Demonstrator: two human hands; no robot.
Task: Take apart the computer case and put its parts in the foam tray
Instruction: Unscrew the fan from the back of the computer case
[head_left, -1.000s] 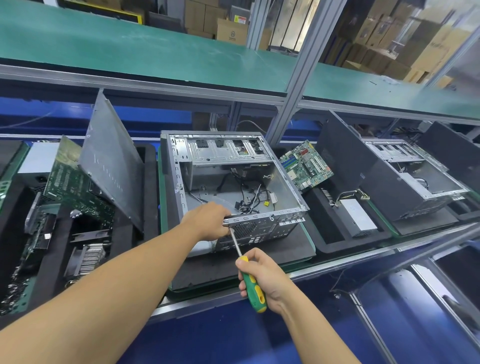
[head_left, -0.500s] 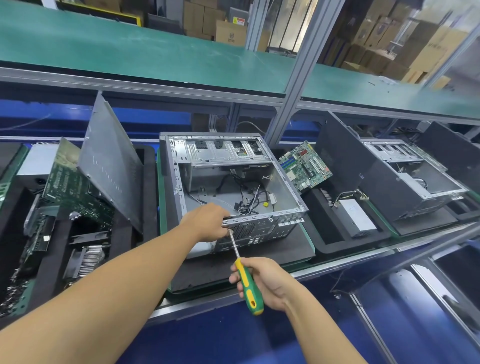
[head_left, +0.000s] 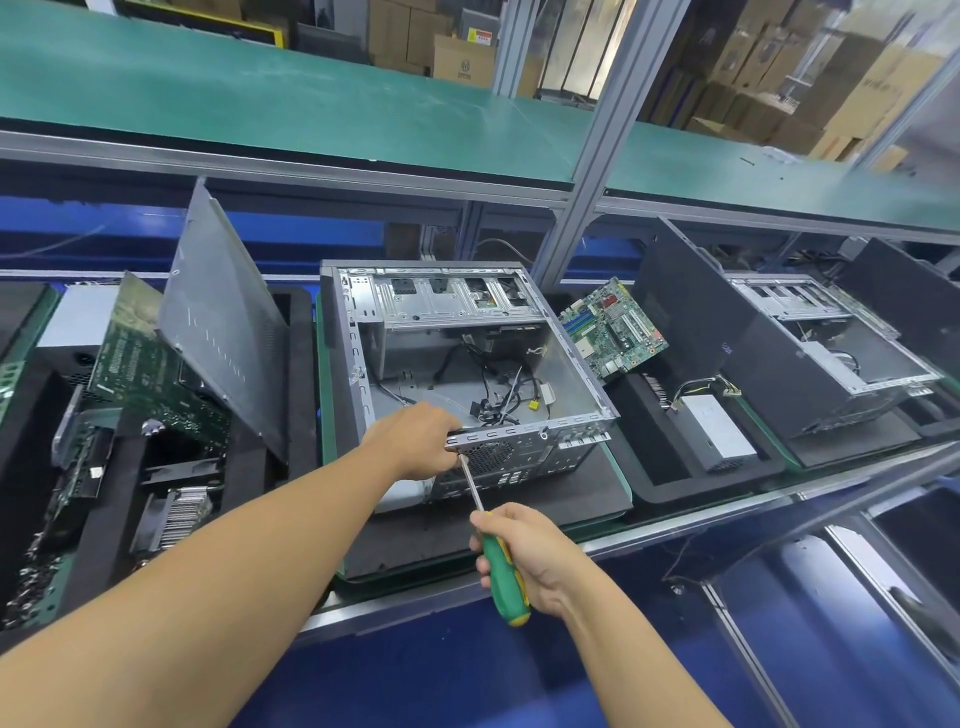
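Observation:
An open grey computer case (head_left: 519, 306) lies on its side on a black foam mat in the middle of the bench, loose cables inside. My left hand (head_left: 415, 441) grips the near rear rim of the case at its left corner. My right hand (head_left: 524, 558) grips a green and yellow screwdriver (head_left: 501, 571); its metal shaft points up to the rear panel just below my left hand. A black foam tray (head_left: 296, 364) to the left holds the grey side panel (head_left: 223, 338), a green circuit board and a heatsink.
Right of the case a second foam tray (head_left: 660, 467) holds a green motherboard (head_left: 613, 327) and a power supply (head_left: 717, 431). Another opened case (head_left: 831, 364) stands further right. A green shelf runs above the bench, with an upright metal post behind the case.
My right hand has turned slightly on the screwdriver handle and shifted a little; the shaft tip stays at the rear panel. My left hand keeps its grip on the case rim.

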